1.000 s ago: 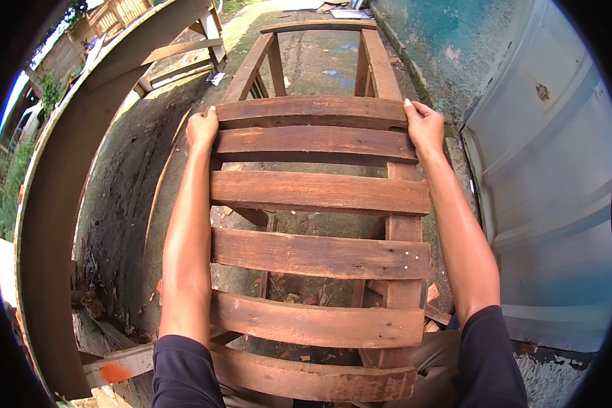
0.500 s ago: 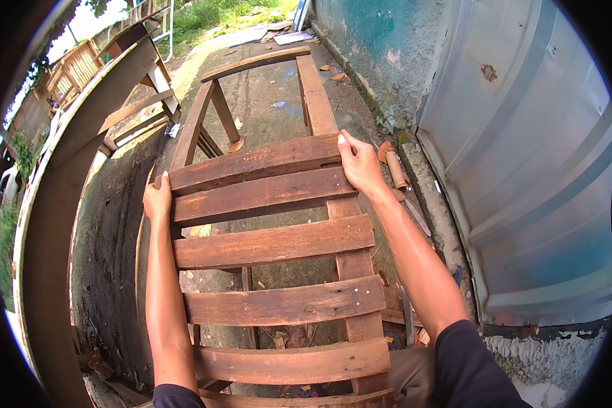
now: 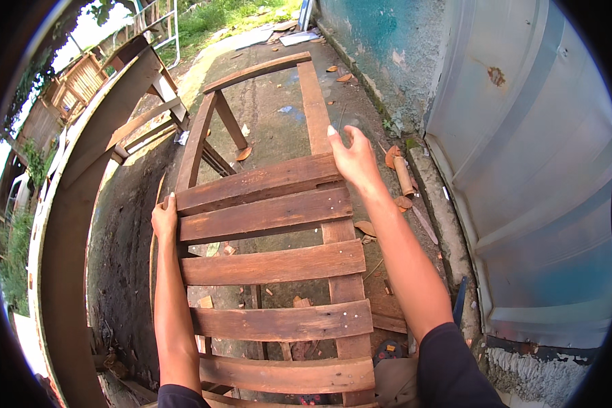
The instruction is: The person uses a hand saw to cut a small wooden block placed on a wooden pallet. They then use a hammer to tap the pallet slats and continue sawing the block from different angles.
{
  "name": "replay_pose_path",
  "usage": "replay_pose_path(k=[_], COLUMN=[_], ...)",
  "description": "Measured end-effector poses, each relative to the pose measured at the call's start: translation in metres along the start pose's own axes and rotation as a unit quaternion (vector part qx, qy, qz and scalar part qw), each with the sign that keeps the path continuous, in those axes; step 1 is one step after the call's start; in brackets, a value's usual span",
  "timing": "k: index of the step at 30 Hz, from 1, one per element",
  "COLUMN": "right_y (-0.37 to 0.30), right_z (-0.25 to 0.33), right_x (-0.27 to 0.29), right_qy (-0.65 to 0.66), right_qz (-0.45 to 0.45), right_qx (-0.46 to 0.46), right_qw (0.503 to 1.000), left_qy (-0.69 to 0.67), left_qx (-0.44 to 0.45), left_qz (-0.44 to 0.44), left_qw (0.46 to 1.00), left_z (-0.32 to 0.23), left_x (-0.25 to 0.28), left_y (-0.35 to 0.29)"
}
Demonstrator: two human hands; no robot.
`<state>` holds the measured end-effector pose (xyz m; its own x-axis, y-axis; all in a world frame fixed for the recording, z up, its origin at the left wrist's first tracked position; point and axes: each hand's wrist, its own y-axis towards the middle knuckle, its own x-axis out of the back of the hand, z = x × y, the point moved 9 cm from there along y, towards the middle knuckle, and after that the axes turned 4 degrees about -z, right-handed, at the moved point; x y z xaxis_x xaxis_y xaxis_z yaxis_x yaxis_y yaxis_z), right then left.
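Note:
A brown wooden slatted frame [image 3: 272,262] stretches away in front of me, with several boards nailed across two long rails. My left hand [image 3: 164,217] is closed around the frame's left edge, by the end of the farthest slat [image 3: 258,183]; its thumb points up and the other fingers are partly hidden. Over the right rail [image 3: 313,102], my right hand [image 3: 355,160] has its thumb and forefinger apart, with nothing visible between them. The heel of this hand is close to the slat's right end; whether it touches the wood I cannot tell.
To the left stands a long curved-looking wooden panel [image 3: 64,258]. A corrugated metal sheet [image 3: 523,170] and a teal wall [image 3: 381,54] line the right side. Dry leaves and a wooden offcut [image 3: 402,175] lie on the concrete. White boards [image 3: 299,37] lie at the far end.
My right hand has let go of the slat's right end and its fingers have spread. The left hand keeps its hold. The slats appear slightly lower in view.

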<state>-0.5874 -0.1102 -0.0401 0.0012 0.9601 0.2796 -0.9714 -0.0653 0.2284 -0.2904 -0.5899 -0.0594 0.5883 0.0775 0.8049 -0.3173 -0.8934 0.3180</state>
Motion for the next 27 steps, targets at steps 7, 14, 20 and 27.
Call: replay_pose_path(k=[7, 14, 20, 27], right_y=[0.009, 0.012, 0.013, 0.015], right_z=[-0.040, -0.047, -0.045, -0.039], right_x=[-0.049, -0.053, -0.055, -0.044], right_qy=[-0.051, -0.010, -0.029, -0.172], right_qz=[0.149, 0.136, 0.150, 0.107], right_qx=[-0.040, -0.032, -0.054, 0.049], right_qw=[0.987, 0.990, 0.987, 0.978], left_qy=[-0.079, -0.137, -0.138, -0.138], left_qx=[0.006, 0.061, 0.073, 0.031], left_qz=[-0.028, -0.061, -0.039, -0.026], left_qw=[0.996, 0.987, 0.987, 0.990], left_z=[-0.002, 0.003, 0.007, 0.001], left_x=[0.005, 0.010, 0.022, 0.014], left_y=[-0.003, -0.005, -0.013, -0.011])
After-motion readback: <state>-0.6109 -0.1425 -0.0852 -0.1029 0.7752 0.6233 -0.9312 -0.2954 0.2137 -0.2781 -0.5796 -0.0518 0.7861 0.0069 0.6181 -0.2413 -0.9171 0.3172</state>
